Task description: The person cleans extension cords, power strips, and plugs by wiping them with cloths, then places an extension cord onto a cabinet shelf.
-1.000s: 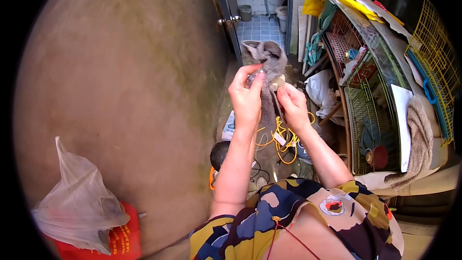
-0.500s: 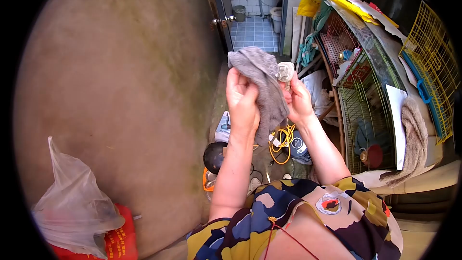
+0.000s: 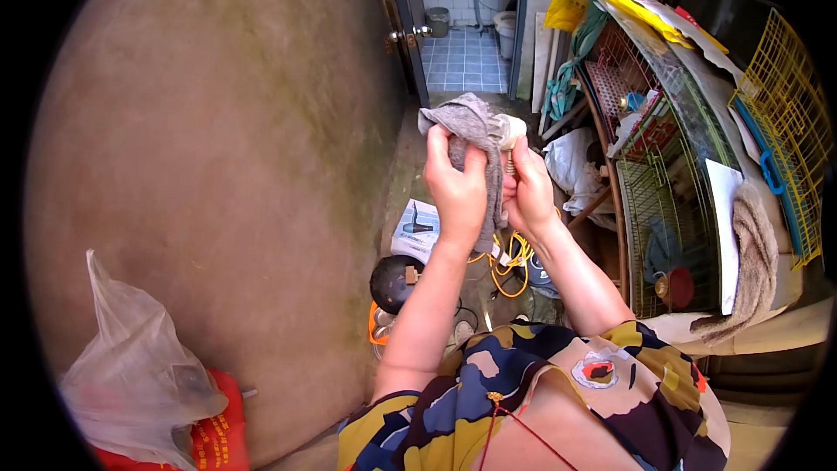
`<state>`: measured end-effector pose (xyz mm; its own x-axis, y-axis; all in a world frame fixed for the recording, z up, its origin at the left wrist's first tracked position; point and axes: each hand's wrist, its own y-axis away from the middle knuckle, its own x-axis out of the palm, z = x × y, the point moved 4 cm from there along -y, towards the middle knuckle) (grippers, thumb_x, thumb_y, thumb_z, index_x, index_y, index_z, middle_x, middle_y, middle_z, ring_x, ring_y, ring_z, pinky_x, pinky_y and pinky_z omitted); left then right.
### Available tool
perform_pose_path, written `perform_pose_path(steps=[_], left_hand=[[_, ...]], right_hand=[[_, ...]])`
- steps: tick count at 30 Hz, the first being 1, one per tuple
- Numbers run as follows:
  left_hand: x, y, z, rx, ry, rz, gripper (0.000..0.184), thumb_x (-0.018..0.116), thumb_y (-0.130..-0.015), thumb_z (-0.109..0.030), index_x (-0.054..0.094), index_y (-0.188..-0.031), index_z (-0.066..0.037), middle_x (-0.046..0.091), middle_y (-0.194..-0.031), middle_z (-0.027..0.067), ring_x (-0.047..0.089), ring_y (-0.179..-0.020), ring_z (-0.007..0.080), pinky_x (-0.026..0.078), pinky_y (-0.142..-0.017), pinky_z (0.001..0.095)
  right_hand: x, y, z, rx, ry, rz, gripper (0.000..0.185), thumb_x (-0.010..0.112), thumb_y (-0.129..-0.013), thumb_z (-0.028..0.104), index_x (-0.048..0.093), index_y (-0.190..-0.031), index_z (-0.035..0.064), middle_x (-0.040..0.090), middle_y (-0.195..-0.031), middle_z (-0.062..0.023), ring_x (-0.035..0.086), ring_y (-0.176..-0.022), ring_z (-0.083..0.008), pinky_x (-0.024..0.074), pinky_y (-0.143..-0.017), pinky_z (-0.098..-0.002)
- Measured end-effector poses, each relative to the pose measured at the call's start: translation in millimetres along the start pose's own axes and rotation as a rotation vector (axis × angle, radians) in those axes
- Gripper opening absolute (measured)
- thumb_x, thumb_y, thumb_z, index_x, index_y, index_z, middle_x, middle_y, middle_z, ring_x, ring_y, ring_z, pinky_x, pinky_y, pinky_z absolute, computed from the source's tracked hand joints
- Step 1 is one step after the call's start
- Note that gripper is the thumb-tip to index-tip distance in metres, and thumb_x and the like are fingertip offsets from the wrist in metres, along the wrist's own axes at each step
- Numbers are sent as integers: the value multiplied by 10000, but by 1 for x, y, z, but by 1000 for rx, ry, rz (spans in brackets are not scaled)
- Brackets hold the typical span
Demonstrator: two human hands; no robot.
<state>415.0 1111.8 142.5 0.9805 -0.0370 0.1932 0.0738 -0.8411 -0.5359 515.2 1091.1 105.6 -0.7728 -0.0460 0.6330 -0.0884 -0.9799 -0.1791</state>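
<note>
A grey cloth (image 3: pixel 466 120) is bunched in my left hand (image 3: pixel 458 187), with the fingers closed round it and a loose end hanging down. My right hand (image 3: pixel 530 192) grips a whitish electrical plug (image 3: pixel 512 130) by its ribbed lower part. The cloth touches the plug's left side and covers part of it. Both hands are raised in front of me, close together. Below them on the ground lie a coiled yellow cord (image 3: pixel 516 270), a box with a hair dryer picture (image 3: pixel 417 228) and a round black object (image 3: pixel 394 283).
Wire cages (image 3: pixel 667 201) line the right side, with a brown towel (image 3: pixel 754 253) draped over the edge. A brown wall (image 3: pixel 218 148) fills the left. A plastic bag (image 3: pixel 139 366) sits lower left. Ahead, a doorway shows a blue tiled floor (image 3: pixel 466 57).
The cloth has come against the plug's side, and the plug has turned so its face points more to the left. My hands have moved slightly closer together.
</note>
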Motion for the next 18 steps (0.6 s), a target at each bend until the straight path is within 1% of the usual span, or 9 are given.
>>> perform_pose_path(steps=[4,6,8,9,10,13,14,16,18], left_hand=[[-3,-6,14,37,-174,28,224,594,-763,-32,536,-971,27,619,-918,106,583,-863,199,447,-794,311],[-25,-7,51,-311,268,-188,249,550,-788,-17,537,-1035,15,599,-1000,108,584,-898,197,460,-779,295],[-40,-8,59,-418,780,-208,229,466,-851,-5,528,-1071,-1,597,-972,96,584,-861,180,472,-808,307],[-41,-9,54,-403,819,-130,271,453,-862,15,483,-1131,-5,587,-1018,97,580,-933,209,466,-870,338],[-36,-6,50,-406,821,-130,271,453,-862,15,483,-1131,-5,587,-1018,97,580,-933,209,466,-870,338],[0,8,37,-300,406,101,429,516,-843,18,380,-1249,3,495,-1197,96,491,-1106,196,398,-953,323],[13,12,32,-15,62,74,467,553,-841,-15,358,-1265,1,469,-1229,102,455,-1149,190,381,-960,314],[12,13,45,-110,67,77,467,585,-843,-59,381,-1259,0,495,-1212,109,479,-1123,194,394,-941,311],[3,-1,32,-165,22,174,483,620,-831,-89,411,-1258,-2,535,-1171,108,525,-1052,186,424,-896,307]], right_hand=[[-10,-5,-5,-9,-50,-129,409,368,-960,454,471,-811,88,339,-574,54,242,-452,-29,193,-417,-180],[-15,-13,5,-53,-111,38,387,356,-973,417,490,-852,75,375,-609,28,278,-477,-55,243,-453,-197],[-24,-27,13,-128,-27,54,369,370,-973,387,528,-949,54,498,-692,-13,428,-564,-91,361,-541,-229],[-27,-29,14,-132,12,-21,343,404,-970,331,538,-1105,45,598,-945,-79,554,-843,-135,435,-760,-283],[-25,-30,14,-131,15,-23,343,404,-970,331,538,-1105,45,598,-945,-79,554,-843,-135,435,-760,-283],[-10,-36,9,-165,50,167,439,439,-956,250,403,-1315,0,470,-1301,-127,435,-1216,-206,293,-1054,-350],[0,-35,6,-147,-17,157,478,463,-945,245,369,-1345,2,464,-1309,-111,419,-1227,-207,268,-1067,-331],[13,-33,2,-154,-45,178,503,487,-929,229,353,-1359,5,464,-1307,-103,418,-1226,-193,282,-1052,-318],[21,-31,13,-132,347,198,548,529,-899,208,337,-1373,10,483,-1278,-85,428,-1202,-174,302,-1026,-296]])
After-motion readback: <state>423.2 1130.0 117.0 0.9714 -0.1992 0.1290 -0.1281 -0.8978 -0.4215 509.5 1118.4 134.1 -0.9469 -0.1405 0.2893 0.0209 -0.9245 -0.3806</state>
